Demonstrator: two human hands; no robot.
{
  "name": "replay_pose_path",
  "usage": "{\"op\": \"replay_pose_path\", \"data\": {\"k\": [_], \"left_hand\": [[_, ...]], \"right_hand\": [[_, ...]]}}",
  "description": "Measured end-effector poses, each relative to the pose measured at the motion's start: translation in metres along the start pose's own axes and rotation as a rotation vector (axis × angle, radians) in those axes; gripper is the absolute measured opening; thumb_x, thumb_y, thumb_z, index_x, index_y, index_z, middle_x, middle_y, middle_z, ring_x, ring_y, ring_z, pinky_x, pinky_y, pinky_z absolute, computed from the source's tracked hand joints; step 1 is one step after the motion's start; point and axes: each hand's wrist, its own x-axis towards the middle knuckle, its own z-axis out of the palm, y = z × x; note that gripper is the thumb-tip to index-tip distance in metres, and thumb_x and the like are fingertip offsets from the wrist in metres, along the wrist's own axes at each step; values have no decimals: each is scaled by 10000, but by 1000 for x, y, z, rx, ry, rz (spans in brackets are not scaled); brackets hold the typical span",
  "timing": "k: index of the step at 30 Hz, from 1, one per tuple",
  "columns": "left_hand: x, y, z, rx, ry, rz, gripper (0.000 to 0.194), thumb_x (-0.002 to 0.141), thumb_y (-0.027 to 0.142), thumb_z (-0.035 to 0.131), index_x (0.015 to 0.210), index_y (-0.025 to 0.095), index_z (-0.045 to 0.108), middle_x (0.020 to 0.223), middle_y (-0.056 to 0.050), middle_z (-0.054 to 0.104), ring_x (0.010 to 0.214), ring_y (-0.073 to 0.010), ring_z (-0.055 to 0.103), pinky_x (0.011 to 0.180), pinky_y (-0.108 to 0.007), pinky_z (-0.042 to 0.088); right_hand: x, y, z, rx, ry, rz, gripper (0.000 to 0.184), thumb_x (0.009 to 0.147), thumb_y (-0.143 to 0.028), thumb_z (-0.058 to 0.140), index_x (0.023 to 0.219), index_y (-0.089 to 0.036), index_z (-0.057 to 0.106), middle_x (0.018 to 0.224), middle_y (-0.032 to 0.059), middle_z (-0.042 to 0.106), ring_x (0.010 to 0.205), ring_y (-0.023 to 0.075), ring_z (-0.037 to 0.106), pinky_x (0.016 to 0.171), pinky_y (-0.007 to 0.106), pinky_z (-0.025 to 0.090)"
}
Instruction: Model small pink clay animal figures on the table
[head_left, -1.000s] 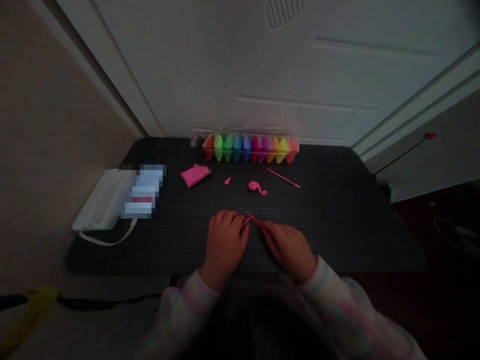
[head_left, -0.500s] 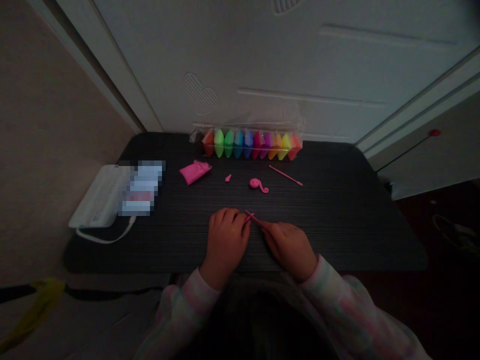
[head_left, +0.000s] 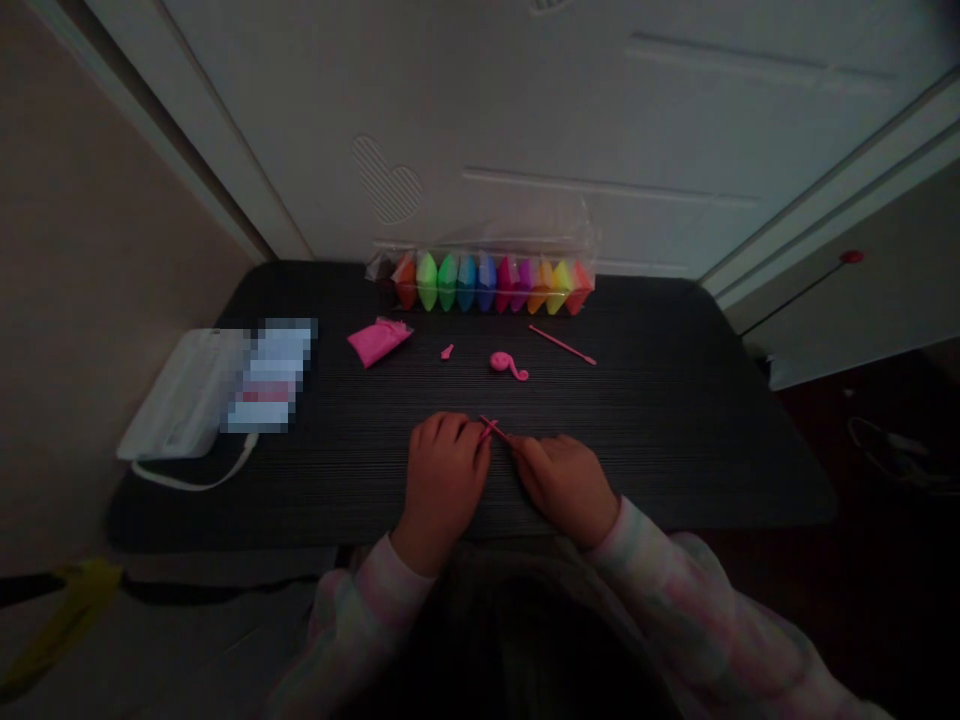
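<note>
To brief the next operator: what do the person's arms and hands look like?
The left hand and right hand are bare, without gloves. Long sleeves, softly patterned in whitish, pink and bluish-green patches, end close behind them.

There are two hands point(head_left: 445, 485), eleven packets point(head_left: 486, 285), one pouch point(head_left: 378, 343).

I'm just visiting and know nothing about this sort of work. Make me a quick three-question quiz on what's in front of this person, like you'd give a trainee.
1. Which hand holds the thin pink stick?

2. True or false: the pink packet lies to the left of the curled pink piece.

3. What lies between those two pink things?
A) a white cable
B) a loose pink rod
C) a small pink scrap

Key: 1. The right hand. 2. True. 3. C.
</note>
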Motion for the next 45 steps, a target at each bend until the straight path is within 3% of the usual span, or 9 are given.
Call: {"op": "replay_pose_path", "data": {"k": [26, 45], "left_hand": [[1, 1, 0, 10, -5, 17, 132, 824, 228, 478, 819, 174, 599, 863, -58, 613, 859, -219, 513, 759, -365, 396], [5, 4, 1, -9, -5, -15, 153, 819, 231, 493, 826, 174, 634, 852, -61, 636, 849, -227, 530, 755, -377, 422]], "right_hand": [[0, -6, -4, 3, -30, 68, 183, 838, -154, 415, 893, -160, 589, 600, 23, 649, 521, 143, 564, 541, 286, 265], [-6, -2, 1, 49, 120, 238, 200, 866, -199, 397, 950, -144, 570, 710, 52, 684, 551, 151, 579, 569, 267, 329]]}}
